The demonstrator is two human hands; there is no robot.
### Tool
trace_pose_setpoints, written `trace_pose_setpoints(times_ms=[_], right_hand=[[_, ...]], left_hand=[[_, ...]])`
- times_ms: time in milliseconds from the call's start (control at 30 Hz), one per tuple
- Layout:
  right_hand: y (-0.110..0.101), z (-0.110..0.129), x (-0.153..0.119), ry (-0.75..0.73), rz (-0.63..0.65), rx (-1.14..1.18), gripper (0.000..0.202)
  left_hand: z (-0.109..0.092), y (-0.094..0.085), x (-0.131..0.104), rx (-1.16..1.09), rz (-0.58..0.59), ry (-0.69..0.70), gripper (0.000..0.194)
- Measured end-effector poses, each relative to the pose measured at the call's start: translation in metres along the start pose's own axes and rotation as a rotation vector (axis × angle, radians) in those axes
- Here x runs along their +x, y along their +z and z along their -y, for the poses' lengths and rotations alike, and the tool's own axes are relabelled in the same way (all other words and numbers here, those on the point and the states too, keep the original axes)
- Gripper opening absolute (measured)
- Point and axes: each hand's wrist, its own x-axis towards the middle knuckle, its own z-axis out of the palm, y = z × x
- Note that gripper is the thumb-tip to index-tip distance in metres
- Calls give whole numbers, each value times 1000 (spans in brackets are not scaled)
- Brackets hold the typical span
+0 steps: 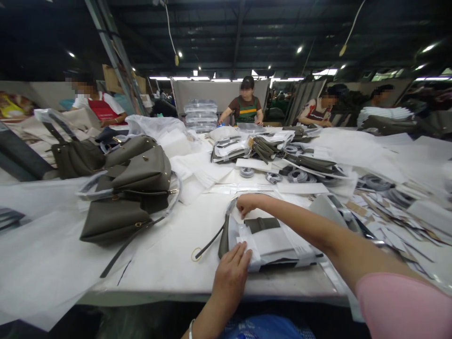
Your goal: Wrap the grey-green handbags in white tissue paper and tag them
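A dark olive handbag (223,242), laid flat and partly wrapped in white tissue paper (275,242), is in front of me on the table. My left hand (231,270) rests on the near left edge of the wrapping, fingers stretched out. Across the bag reaches my right arm; my right hand (248,205) is closed at the far left corner, beside a plastic-wrapped handle (231,207). What its curled fingers hold, if anything, is hidden. A thin dark strap (212,242) sticks out to the left, near a yellow rubber band (195,254).
Several olive handbags (141,174) are piled on the left. Further back lie partly wrapped bags (231,148) and coiled grey straps (297,176). Card and paper pieces (395,230) cover the right side. A co-worker (247,106) stands across the table, others at both sides.
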Motion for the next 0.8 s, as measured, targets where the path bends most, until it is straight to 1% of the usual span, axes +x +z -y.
trace_pose_setpoints(times_ms=[67, 133, 200, 233, 333, 433, 500, 567, 667, 800], right_hand=[[-2, -4, -10, 66, -130, 20, 23], [2, -1, -24, 87, -244, 61, 24], [14, 9, -40, 63, -304, 111, 31], [23, 15, -47, 46, -310, 134, 33], [51, 35, -60, 28, -286, 187, 45], [67, 42, -59, 57, -264, 232, 59], [67, 37, -52, 61, -231, 258, 65], [63, 30, -45, 41, -174, 279, 65], [54, 23, -39, -7, -96, 312, 57], [49, 22, -41, -19, -76, 365, 50]], left_hand=[[0, 1, -1, 8, -11, 3, 44], [0, 1, -1, 16, -25, 14, 43], [1, 2, -1, 20, -35, 29, 42], [1, 2, -1, 21, -38, 33, 41], [1, 2, -1, 21, -37, 32, 40], [1, 0, 0, 26, -35, 24, 40], [1, -2, 0, 29, -21, 26, 41], [1, -4, 1, 31, -6, 34, 42], [2, -4, 0, 46, 2, 52, 46], [4, -2, -1, 73, -2, 65, 53]])
